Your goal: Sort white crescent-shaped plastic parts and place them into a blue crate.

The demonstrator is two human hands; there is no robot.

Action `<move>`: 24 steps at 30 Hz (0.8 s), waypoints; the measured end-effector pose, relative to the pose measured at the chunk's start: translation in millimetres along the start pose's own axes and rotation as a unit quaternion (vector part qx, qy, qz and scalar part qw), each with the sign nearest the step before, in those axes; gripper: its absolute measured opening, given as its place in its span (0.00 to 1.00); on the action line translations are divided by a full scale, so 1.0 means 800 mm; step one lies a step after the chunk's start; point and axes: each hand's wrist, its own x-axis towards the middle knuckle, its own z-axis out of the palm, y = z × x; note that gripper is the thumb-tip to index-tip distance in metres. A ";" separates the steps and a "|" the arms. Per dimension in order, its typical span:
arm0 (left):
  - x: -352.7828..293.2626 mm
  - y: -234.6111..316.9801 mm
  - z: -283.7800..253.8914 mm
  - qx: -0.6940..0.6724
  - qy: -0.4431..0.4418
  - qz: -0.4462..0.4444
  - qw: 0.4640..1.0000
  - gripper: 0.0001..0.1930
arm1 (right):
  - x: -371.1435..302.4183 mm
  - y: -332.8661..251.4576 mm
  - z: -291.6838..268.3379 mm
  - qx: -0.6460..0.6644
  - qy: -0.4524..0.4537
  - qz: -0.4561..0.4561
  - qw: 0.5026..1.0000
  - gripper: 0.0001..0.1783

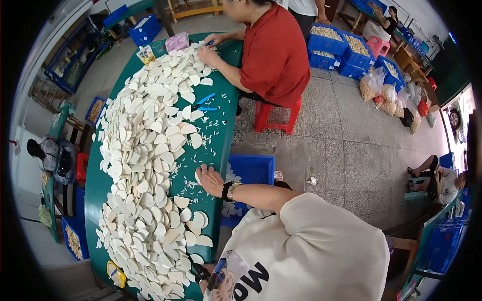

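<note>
A long heap of white half-round pieces (145, 135) covers much of the green table (221, 125). My right hand (211, 181), with a watch and black band at the wrist, rests at the heap's near edge. Its fingers are bent over a white half-round piece (197, 177). Low in the view my left hand (204, 285) is mostly hidden by my pale shirt. It appears closed on a black tool (199, 271), whose kind I cannot make out. Thin white trimmings (208, 133) lie scattered on the tabletop. Blue-handled snips (205, 103) lie farther along.
Below the table edge beside me, a blue crate (251, 170) holds some white pieces. A co-worker in red (276, 50) sits on a red stool (278, 118) at the far end, hands at the heap. Filled blue crates (326, 40) and bags (371, 85) stand on the floor beyond.
</note>
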 end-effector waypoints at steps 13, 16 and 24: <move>0.002 0.022 0.012 0.123 -0.156 0.021 0.980 0.28 | 0.069 0.008 0.066 -0.161 0.139 -0.119 0.970 0.11; -0.021 0.040 0.019 0.130 -0.200 0.002 0.971 0.28 | 0.094 0.047 0.077 0.051 0.081 -0.118 0.988 0.11; -0.273 0.194 0.258 -0.089 -0.335 -0.195 0.917 0.29 | 0.012 0.053 -0.084 0.159 -0.081 -0.051 0.983 0.15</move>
